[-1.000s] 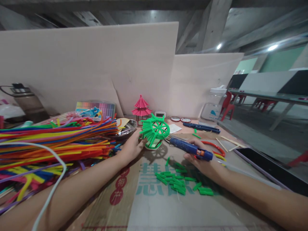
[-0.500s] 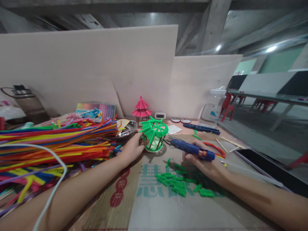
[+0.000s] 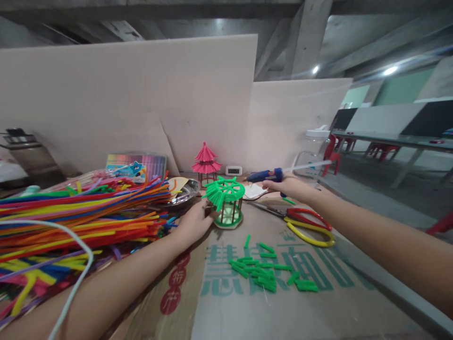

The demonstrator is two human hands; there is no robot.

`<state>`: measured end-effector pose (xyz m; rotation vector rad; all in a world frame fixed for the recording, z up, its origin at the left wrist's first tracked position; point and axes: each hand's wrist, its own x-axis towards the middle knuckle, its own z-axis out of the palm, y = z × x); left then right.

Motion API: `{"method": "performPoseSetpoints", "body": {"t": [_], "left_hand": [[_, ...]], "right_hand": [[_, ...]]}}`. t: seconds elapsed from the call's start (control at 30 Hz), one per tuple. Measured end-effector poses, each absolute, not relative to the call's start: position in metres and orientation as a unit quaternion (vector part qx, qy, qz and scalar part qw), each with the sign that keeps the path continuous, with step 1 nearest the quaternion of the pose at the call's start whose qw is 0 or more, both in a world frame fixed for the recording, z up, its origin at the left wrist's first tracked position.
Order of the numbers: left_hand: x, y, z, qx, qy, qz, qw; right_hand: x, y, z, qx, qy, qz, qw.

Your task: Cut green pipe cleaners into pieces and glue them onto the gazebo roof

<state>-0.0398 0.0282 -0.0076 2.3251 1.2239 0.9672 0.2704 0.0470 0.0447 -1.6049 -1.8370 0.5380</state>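
Note:
My left hand [image 3: 196, 221] grips the left side of a small green pavilion model [image 3: 229, 190], some fingertips hidden behind it. The model has a roof of green pipe-cleaner strips, partly filled on its left, brown posts and a round base. Farther back on the right, my right hand [image 3: 288, 186] is closed round a blue hot glue gun [image 3: 264, 176], its nozzle pointing left above a white paper [image 3: 255, 191]. A clear glue stick [image 3: 307, 165] juts from its rear. Short green pipe-cleaner pieces [image 3: 264, 273] lie on the cardboard in front of the model.
Scissors [image 3: 306, 226] with red and yellow handles lie right of the model. Bundled pipe cleaners [image 3: 85, 222] cover the left side, crossed by a white cable [image 3: 83, 241]. Behind stand a pink pavilion [image 3: 205, 160], a small clock [image 3: 234, 170] and a clear jug [image 3: 313, 151].
My right hand has carried the glue gun back and away from the model's right side, uncovering the scissors. My left hand stays at the model.

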Motion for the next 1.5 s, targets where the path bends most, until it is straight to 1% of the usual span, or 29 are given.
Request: {"method": "performPoseSetpoints", "body": {"t": [0.17,0.4,0.57,0.73,0.8,0.87,0.9,1.03,1.17,1.23,1.33,1.4,1.5], "left_hand": [[-0.041,0.030,-0.010,0.821,0.429,0.346,0.150],[-0.038,0.026,-0.004,0.825,0.439,0.321,0.153],[-0.039,0.027,-0.006,0.827,0.432,0.324,0.155],[-0.041,0.030,-0.011,0.824,0.435,0.327,0.160],[-0.041,0.031,-0.012,0.821,0.436,0.332,0.161],[-0.041,0.032,-0.013,0.820,0.435,0.331,0.166],[-0.041,0.032,-0.013,0.819,0.437,0.330,0.170],[-0.040,0.031,-0.011,0.819,0.426,0.333,0.192],[-0.039,0.030,-0.010,0.824,0.396,0.352,0.200],[-0.039,0.029,-0.010,0.824,0.395,0.353,0.202],[-0.038,0.028,-0.009,0.817,0.413,0.343,0.209],[-0.038,0.027,-0.009,0.815,0.419,0.341,0.210],[-0.038,0.027,-0.010,0.819,0.405,0.346,0.214]], "right_hand": [[0.280,0.085,0.027,-0.650,-0.681,0.177,0.287],[0.283,0.095,0.012,-0.672,-0.693,0.107,0.236],[0.294,0.072,0.028,-0.667,-0.719,0.053,0.187],[0.291,0.017,0.051,-0.649,-0.745,0.032,0.153],[0.278,-0.009,0.056,-0.615,-0.772,0.067,0.147],[0.261,-0.031,0.056,-0.542,-0.808,0.191,0.131],[0.253,-0.040,0.054,-0.518,-0.817,0.220,0.124],[0.235,-0.056,0.039,-0.498,-0.836,0.188,0.132],[0.234,-0.053,0.026,-0.485,-0.840,0.202,0.133],[0.234,-0.053,0.026,-0.480,-0.829,0.234,0.163],[0.229,-0.054,0.032,-0.467,-0.772,0.351,0.250],[0.225,-0.053,0.035,-0.456,-0.727,0.422,0.293],[0.220,-0.050,0.038,-0.443,-0.673,0.481,0.346]]}}
